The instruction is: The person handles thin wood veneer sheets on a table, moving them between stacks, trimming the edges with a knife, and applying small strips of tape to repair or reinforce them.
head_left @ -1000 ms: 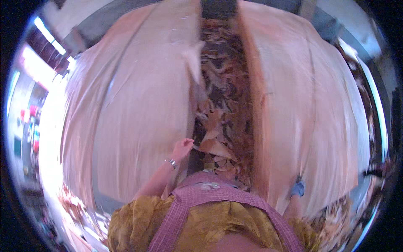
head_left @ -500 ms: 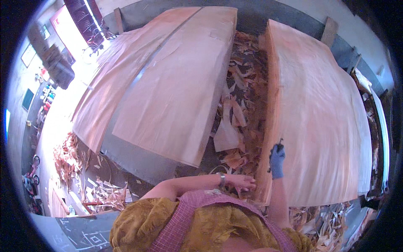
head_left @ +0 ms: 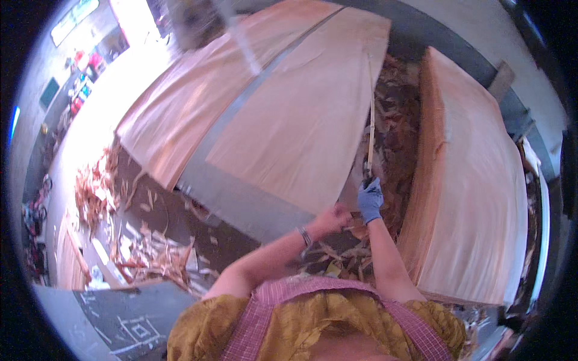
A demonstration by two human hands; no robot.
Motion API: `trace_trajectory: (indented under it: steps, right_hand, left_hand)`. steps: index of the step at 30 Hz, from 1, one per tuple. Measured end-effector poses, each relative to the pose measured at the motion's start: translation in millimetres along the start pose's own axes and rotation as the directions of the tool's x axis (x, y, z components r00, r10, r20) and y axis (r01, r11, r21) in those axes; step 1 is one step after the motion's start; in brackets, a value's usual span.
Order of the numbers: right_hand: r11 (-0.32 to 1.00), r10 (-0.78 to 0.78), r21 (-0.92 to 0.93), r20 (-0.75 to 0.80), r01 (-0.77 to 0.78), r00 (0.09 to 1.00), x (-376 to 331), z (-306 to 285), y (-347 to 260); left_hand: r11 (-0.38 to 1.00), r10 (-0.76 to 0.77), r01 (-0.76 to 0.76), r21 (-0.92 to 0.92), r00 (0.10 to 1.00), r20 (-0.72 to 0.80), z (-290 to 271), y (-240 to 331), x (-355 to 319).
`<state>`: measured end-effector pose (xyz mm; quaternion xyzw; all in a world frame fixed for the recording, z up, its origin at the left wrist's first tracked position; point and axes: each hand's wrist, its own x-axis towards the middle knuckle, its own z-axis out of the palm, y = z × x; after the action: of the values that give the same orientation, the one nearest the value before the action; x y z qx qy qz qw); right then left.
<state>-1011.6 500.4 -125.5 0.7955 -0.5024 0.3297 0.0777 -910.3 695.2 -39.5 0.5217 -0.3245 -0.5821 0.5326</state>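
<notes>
Our gloved right hand (head_left: 369, 201) is closed around the near end of a thin veneer strip (head_left: 371, 114) running straight away along the sheet's (head_left: 301, 126) right edge, while our bare left hand (head_left: 335, 218), nearer, pinches that sheet's corner.

Veneer stack (head_left: 475, 180) — floor scraps (head_left: 150, 253)

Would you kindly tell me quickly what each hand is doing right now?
Left hand: bare, closed on the near corner of the pale thin wood veneer sheet.
Right hand: blue-gloved, closed around a long thin wooden strip.
</notes>
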Motion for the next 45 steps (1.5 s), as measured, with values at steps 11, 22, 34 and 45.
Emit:
trace_trajectory:
  steps: [11,22,34,45]
  right_hand:
    - [-0.336,-0.075,0.151,0.98,-0.93,0.186,-156.4,-132.0,-143.8]
    - [0.04,0.212,0.497,0.843,-0.867,0.494,-193.7,-98.5,-99.9]
    - [0.627,0.231,0.419,0.705,-0.657,0.671,-228.3,-50.5,-43.8]
    - [0.542,0.284,0.374,0.761,-0.752,0.583,-194.4,-64.5,-74.8]
  left_hand:
    - [0.55,-0.591,-0.528,-0.648,0.303,-0.748,-431.0,-24.5,-52.1]
    - [0.83,-0.388,-0.246,-0.501,0.39,-0.835,-462.5,-4.5,-38.5]
    - [0.512,0.794,-0.073,0.856,0.422,-0.439,-128.0,198.6,62.4]
    - [0.243,0.496,-0.22,0.945,0.865,0.074,64.0,78.4,187.7]
